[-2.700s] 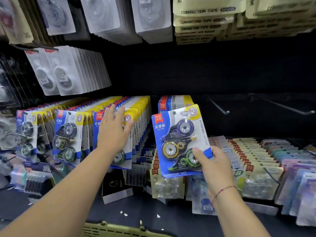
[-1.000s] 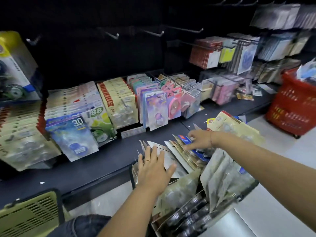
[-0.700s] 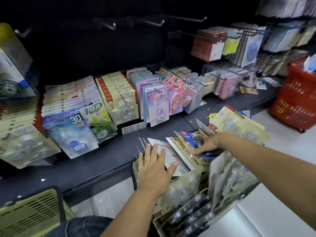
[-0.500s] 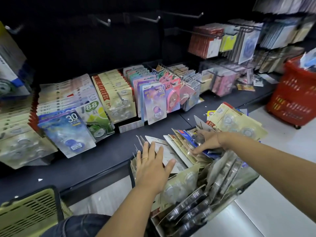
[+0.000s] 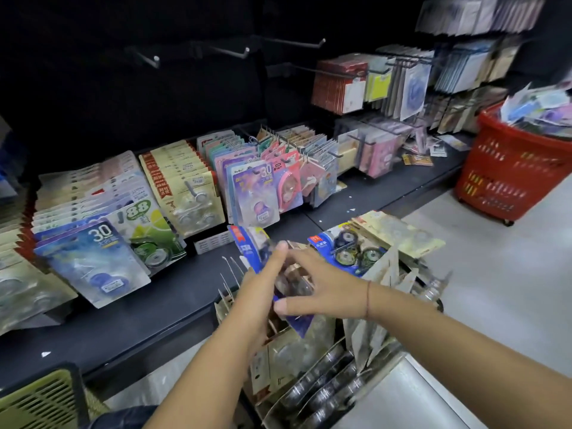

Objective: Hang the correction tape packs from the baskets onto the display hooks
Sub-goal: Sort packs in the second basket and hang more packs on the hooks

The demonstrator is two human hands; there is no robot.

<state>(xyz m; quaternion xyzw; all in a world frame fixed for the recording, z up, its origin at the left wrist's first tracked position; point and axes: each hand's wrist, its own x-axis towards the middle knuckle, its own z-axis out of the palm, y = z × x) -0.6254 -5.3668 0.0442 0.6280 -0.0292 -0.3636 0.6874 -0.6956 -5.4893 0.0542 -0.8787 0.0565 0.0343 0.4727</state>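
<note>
Over a dark basket (image 5: 439, 305) crammed with packs, both hands meet at a blue correction tape pack (image 5: 247, 247) raised out of it. My right hand (image 5: 322, 289) grips the pack, thumb low and fingers spread above. My left hand (image 5: 263, 283) lies along the pack's other side with its fingers straight. The hands hide the pack's middle. A second blue pack (image 5: 346, 252) with three tape wheels lies on top of the basket's pile. Bare display hooks (image 5: 244, 52) stick out of the dark back panel above.
Rows of hung tape packs (image 5: 185, 187) lean along the black shelf ledge (image 5: 154, 305). A red basket (image 5: 510, 174) of mixed packs stands on the floor at the right. A green basket (image 5: 37, 400) sits at the lower left. Grey floor lies to the right.
My right hand has pulled a blue pack up out of the basket. My left hand left the cards it rested on and came up against that pack.
</note>
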